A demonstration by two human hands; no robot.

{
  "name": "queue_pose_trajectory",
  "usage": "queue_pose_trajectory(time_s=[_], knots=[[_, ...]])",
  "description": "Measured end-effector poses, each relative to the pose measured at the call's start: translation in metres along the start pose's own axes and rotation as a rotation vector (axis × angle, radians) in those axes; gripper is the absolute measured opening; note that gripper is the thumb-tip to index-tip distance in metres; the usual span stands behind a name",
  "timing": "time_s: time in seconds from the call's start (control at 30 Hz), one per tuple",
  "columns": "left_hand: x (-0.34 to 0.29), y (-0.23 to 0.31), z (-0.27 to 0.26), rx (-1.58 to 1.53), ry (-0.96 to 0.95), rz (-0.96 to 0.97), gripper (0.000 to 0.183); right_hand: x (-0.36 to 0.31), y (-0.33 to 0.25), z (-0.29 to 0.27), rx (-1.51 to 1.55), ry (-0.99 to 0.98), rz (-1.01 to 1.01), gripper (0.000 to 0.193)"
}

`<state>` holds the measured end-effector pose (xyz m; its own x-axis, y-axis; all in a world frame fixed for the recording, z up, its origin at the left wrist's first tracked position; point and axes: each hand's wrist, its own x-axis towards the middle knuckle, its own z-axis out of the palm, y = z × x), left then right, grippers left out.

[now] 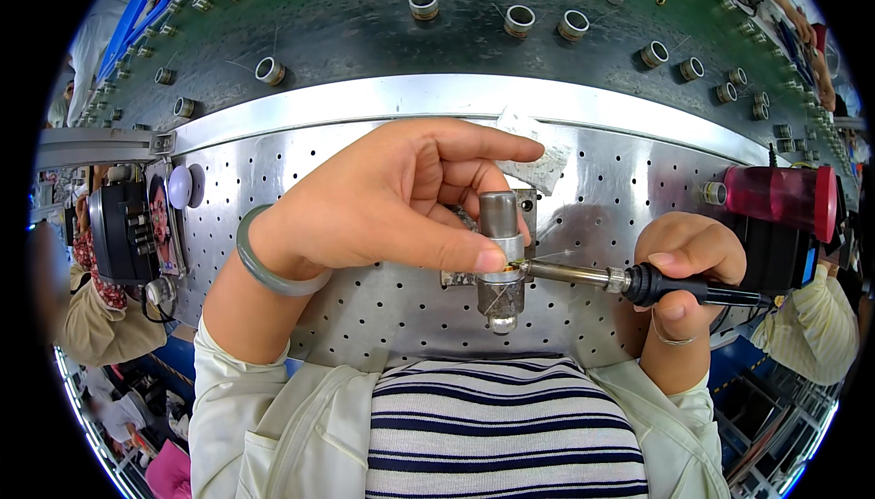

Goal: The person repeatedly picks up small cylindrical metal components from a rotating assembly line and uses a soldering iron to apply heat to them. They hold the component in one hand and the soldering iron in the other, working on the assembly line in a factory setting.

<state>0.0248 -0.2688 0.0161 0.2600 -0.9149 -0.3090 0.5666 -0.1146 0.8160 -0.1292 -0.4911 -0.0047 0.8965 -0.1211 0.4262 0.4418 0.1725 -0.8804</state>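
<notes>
My right hand [697, 253] is closed round the black handle of a soldering iron [661, 286]. The iron's metal shaft points left, and its tip meets the side of a silver metal ring [512, 249] fitted round an upright steel cylinder [498, 214]. With thumb and fingers, my left hand [383, 198] grips the ring and cylinder; its index finger sticks out above. The thumb tip presses beside the iron's tip, near a small copper-coloured part. Fine wires run from the ring. My fingers hide the cylinder's far side.
Beneath lies a perforated metal worktop [365, 326]. Beyond a metal rail [456, 98], a green belt [346, 16] carries several metal rings. A crumpled pale cloth [542, 166] lies behind the cylinder. At right are a red translucent container [775, 198] and a black unit; at left, a black device [118, 230].
</notes>
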Motion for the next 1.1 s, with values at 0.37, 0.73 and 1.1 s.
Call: queue_pose_trajectory(time_s=[0.37,0.73,1.1], knots=[[-0.004,-0.001,-0.004,-0.005,-0.01,-0.001,0.075,0.002,0.002,0.005,0.016,-0.031,-0.006,0.025],[-0.005,-0.002,-0.005,-0.022,-0.025,-0.007,0.074,0.001,0.001,0.01,-0.013,0.094,-0.008,0.024],[-0.027,0.038,-0.066,0.365,0.391,0.378,0.05,0.009,-0.004,0.016,-0.005,0.314,0.046,0.031]])
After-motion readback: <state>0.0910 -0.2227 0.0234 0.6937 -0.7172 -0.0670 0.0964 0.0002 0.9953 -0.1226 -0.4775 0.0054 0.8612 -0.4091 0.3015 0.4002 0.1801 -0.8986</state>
